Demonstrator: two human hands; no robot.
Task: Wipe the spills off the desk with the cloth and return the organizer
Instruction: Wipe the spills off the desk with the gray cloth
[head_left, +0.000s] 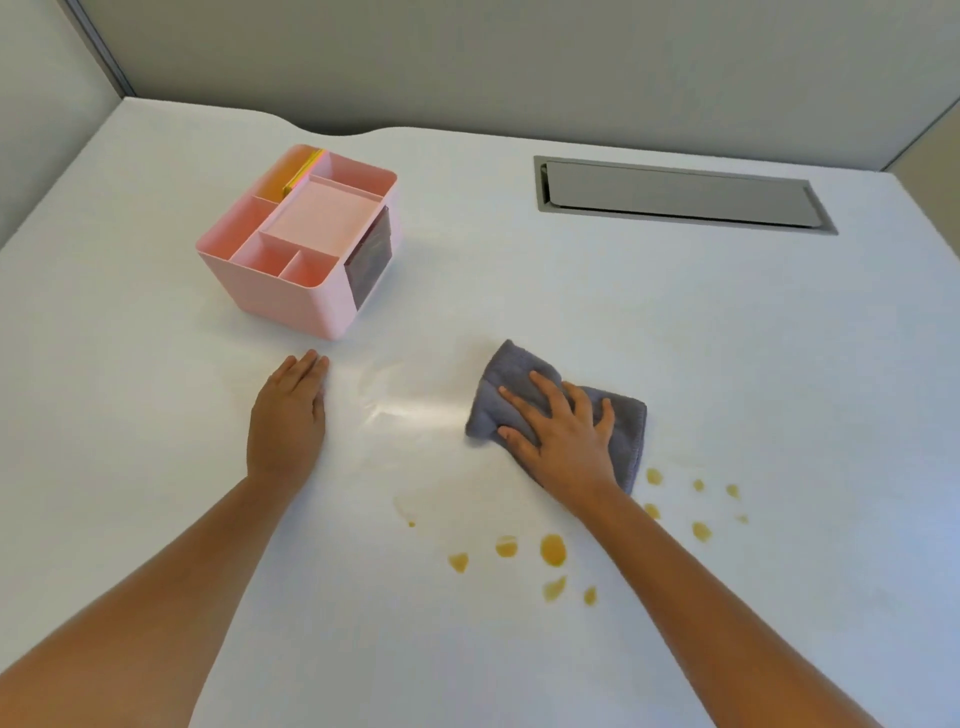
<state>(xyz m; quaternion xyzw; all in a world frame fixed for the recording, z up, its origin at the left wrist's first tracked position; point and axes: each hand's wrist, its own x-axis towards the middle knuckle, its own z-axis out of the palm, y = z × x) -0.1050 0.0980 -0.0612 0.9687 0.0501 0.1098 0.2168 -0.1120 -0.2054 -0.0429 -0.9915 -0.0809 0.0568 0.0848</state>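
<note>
My right hand (563, 431) presses flat on a folded grey cloth (631, 421) at the middle of the white desk (675, 322), fingers spread over it. Several amber spill drops (552, 549) lie on the desk just nearer than the cloth, with more drops (701, 530) to the right of my right forearm. A wet smear (400, 410) glistens to the left of the cloth. My left hand (288, 415) rests palm down on the desk, holding nothing, just in front of the pink organizer (291, 296), which stands upright at the left with several compartments.
A grey cable hatch (680, 195) is set into the desk at the back right. Grey partition walls (519, 62) close off the back and left side. A curved notch (332, 130) cuts the desk's rear edge behind the organizer.
</note>
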